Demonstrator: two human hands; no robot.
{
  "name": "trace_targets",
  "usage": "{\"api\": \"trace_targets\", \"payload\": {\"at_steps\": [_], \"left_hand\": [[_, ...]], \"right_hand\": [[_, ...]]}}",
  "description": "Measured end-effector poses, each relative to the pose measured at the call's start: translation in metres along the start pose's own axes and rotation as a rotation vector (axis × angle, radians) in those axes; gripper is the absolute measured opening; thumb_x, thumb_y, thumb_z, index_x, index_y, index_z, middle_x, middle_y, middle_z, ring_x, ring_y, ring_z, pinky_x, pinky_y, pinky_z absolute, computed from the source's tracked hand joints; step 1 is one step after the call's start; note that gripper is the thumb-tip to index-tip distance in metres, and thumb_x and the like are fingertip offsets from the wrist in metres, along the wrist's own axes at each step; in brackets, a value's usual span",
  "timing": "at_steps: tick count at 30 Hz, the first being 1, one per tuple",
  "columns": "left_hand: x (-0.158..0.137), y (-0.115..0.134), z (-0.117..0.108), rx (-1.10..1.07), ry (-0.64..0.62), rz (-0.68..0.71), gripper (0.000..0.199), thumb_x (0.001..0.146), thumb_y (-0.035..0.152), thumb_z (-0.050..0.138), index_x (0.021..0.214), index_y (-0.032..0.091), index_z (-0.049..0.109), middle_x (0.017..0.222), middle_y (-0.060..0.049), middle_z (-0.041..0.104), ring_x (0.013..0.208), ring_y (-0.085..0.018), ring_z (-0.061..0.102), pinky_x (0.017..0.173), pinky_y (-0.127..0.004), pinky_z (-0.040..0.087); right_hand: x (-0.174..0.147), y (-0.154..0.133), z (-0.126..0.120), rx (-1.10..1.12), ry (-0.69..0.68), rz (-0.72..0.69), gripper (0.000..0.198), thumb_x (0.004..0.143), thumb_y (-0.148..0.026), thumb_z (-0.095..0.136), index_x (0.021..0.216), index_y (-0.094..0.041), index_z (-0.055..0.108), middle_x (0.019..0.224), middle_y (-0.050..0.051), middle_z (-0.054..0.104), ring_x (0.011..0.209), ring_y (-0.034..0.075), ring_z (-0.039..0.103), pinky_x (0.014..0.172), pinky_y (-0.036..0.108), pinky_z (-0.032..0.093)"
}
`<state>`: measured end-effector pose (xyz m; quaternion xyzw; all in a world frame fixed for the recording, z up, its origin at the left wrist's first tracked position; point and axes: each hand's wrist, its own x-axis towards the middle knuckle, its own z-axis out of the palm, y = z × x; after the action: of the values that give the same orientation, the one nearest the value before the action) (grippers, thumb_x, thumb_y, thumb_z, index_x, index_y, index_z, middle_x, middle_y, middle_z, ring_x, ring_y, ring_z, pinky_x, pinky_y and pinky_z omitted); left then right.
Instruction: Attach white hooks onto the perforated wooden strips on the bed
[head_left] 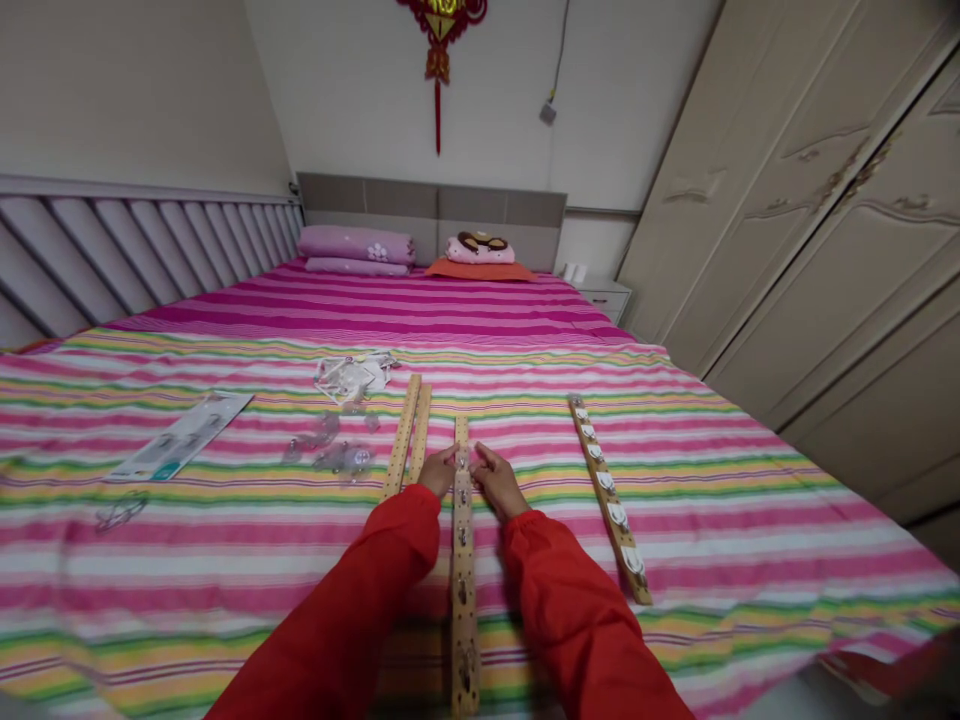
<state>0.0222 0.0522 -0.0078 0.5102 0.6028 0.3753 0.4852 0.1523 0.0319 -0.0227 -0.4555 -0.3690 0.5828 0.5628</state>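
A long wooden strip (463, 565) with rows of holes lies lengthwise before me, with several small metal hooks along it. Near its far end sits a clear hook (462, 462). My left hand (439, 473) is at the strip's left edge, its fingers closed together against that hook. On the other side is my right hand (501, 484), with its thumb and forefinger apart close to the strip. Whether the right fingertips touch the hook is hard to see. Two more perforated wooden strips (403, 440) lie side by side to the left of the hands.
A wooden strip (604, 480) bearing several white hooks lies at right. Loose clear hooks (345, 457) and crumpled packaging (356, 376) are at left, beside a flat hook package (184, 437) and a wire-like bundle (121, 510). Everything rests on a striped bed sheet (712, 520).
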Motion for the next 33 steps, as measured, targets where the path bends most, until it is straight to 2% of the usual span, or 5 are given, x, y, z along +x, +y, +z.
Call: {"api": "trace_targets", "payload": {"at_steps": [4,14,20,25,33], "left_hand": [[-0.004,0.003,0.0,0.008,0.023,-0.018,0.056,0.072,0.003,0.056,0.127,0.007,0.054,0.09,-0.007,0.072,0.08,-0.014,0.062,0.071,-0.022,0.047],[-0.034,0.008,-0.006,-0.023,0.015,0.027,0.048,0.067,0.012,0.061,0.115,0.014,0.064,0.068,0.0,0.069,0.067,-0.014,0.062,0.065,-0.024,0.049],[-0.058,0.011,-0.065,-0.034,0.223,0.178,0.033,0.066,0.016,0.059,0.097,0.012,0.069,0.086,-0.007,0.071,0.083,-0.018,0.063,0.078,-0.029,0.048],[-0.062,0.004,-0.128,0.273,0.469,0.34,0.022,0.06,0.018,0.061,0.08,0.016,0.071,0.081,-0.006,0.068,0.079,-0.021,0.059,0.079,-0.033,0.047],[-0.058,-0.013,-0.15,0.372,0.53,0.356,0.004,0.059,0.016,0.066,0.059,0.02,0.066,0.066,-0.004,0.063,0.076,-0.022,0.058,0.077,-0.032,0.046]], "right_hand": [[-0.004,-0.002,0.004,-0.007,0.087,0.054,0.075,0.055,-0.01,0.066,0.128,-0.006,0.05,0.048,-0.006,0.055,0.042,0.012,0.048,0.045,0.025,0.04],[-0.025,-0.004,0.0,0.014,0.054,0.005,0.056,0.059,-0.022,0.073,0.113,-0.011,0.06,0.047,-0.006,0.054,0.041,0.012,0.049,0.04,0.023,0.036],[-0.029,-0.002,-0.005,0.05,0.067,-0.046,0.054,0.061,-0.034,0.075,0.107,-0.011,0.06,0.052,-0.004,0.059,0.041,0.01,0.048,0.039,0.022,0.033],[-0.027,-0.001,-0.004,0.073,0.075,-0.046,0.046,0.061,-0.034,0.075,0.099,-0.012,0.06,0.054,-0.003,0.06,0.041,0.01,0.049,0.037,0.021,0.031],[-0.029,-0.003,-0.004,0.087,0.073,-0.058,0.038,0.06,-0.033,0.075,0.091,-0.015,0.061,0.054,-0.003,0.061,0.04,0.009,0.049,0.036,0.02,0.032]]}}
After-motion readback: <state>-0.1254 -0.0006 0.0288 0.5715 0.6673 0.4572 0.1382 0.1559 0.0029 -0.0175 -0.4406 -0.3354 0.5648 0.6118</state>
